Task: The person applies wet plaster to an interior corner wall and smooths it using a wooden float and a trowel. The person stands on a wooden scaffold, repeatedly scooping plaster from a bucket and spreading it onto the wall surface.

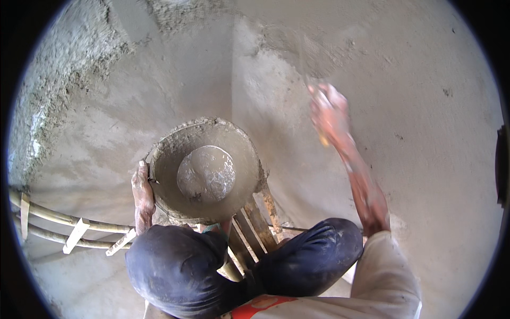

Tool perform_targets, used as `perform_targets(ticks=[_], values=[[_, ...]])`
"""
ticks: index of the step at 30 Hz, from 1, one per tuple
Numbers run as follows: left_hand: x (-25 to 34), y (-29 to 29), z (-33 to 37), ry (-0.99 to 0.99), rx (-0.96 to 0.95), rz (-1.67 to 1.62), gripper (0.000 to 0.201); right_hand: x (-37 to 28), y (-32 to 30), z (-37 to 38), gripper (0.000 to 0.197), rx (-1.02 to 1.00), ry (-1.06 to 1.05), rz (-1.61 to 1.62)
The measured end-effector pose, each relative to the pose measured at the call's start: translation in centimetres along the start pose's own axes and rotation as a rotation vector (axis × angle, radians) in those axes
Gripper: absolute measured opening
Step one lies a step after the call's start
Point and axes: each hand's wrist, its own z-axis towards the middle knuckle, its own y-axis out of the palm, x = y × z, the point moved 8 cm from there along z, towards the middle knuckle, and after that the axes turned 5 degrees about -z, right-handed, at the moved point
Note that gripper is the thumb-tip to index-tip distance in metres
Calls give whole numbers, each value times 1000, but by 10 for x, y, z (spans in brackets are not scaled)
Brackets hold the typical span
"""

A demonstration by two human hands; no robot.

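Note:
A mortar-caked bucket point(245, 154) stands in front of my knees, with wet grey mortar point(206, 173) at its bottom. My left hand point(142, 191) grips the bucket's left side near the rim, its thumb up along the edge. Out to the right, my right hand point(330, 109) is raised at the plastered wall point(404, 101) and closed around a tool. A yellow handle end point(323, 139) sticks out below the fist. Motion smears the tool's blade, which looks like a trowel's against the wall.
Wooden slats point(255, 228) lie beneath the bucket and my bent legs point(313, 255). Bamboo poles point(56, 215) with short wooden crosspieces point(77, 235) run at the lower left. Rough, lumpy plaster point(69, 80) covers the wall at upper left. A dark object point(501, 166) sits at the right rim.

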Motion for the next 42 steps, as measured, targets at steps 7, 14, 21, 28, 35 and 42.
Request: perform_targets(ticks=[7,14,21,28,35,42], values=[[72,66,-31,142,-232,143,51,63,21,-59,32,-413,13,-430],[116,138,-70,293,-446,263,49,67,135,-96,34,-586,-695,-1155],[108,134,-69,154,-442,315,40,81,158,-125,29,-907,-916,-1208],[112,132,-69,252,-419,314,43,61,174,-165,27,-1231,-955,-1205],[107,129,-67,132,-416,328,50,85,192,-159,37,-1256,-614,-972],[55,52,-23,145,-165,272,62,60,177,-141,30,-1258,-376,-699]])
